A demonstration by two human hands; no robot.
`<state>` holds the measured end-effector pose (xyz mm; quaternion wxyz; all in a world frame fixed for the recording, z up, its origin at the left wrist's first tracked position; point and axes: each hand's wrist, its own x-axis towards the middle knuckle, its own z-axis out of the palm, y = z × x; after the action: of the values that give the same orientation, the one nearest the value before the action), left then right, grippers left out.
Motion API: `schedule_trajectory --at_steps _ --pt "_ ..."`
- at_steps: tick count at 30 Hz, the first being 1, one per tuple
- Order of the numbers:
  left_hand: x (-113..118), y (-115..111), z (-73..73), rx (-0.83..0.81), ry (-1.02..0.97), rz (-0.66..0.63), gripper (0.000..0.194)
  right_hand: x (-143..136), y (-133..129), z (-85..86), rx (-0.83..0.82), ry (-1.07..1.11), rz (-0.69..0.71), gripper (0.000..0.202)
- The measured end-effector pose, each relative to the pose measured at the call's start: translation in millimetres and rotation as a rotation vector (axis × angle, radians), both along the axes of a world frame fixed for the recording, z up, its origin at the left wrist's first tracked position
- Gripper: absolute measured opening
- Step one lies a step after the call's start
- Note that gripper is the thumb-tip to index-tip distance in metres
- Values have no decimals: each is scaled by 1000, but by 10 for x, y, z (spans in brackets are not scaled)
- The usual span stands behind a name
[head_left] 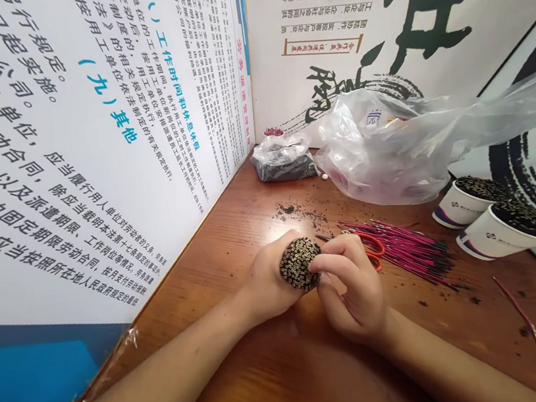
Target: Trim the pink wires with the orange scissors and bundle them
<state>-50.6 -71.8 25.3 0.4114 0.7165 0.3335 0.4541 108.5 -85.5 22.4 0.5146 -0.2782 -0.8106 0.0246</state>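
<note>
My left hand (266,281) grips a round bundle of thin tubes (298,263), their open gold-rimmed ends facing the camera. My right hand (350,286) rests against the bundle's right side, thumb and forefinger pinched at its edge. Whether the fingers hold a single tube I cannot tell. Both hands hover just above the wooden table (282,372).
Red-handled scissors (371,246) lie behind my right hand, beside a heap of pink sticks with dark tips (404,248). Two paper cups of tubes (494,219) stand at right. A clear plastic bag (390,144), a bag of black powder (284,162) and printed boards stand behind.
</note>
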Motion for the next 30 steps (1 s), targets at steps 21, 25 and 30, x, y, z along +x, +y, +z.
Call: schedule_trajectory --at_steps 21,25,30 --pt "-4 14 -21 -37 -10 -19 23 22 26 -77 -7 -19 38 39" --pt "-5 15 -21 -23 -23 -24 22 10 30 -66 -91 39 45 35" --pt "-11 41 -12 23 -6 -3 21 7 51 -69 -198 147 25 34"
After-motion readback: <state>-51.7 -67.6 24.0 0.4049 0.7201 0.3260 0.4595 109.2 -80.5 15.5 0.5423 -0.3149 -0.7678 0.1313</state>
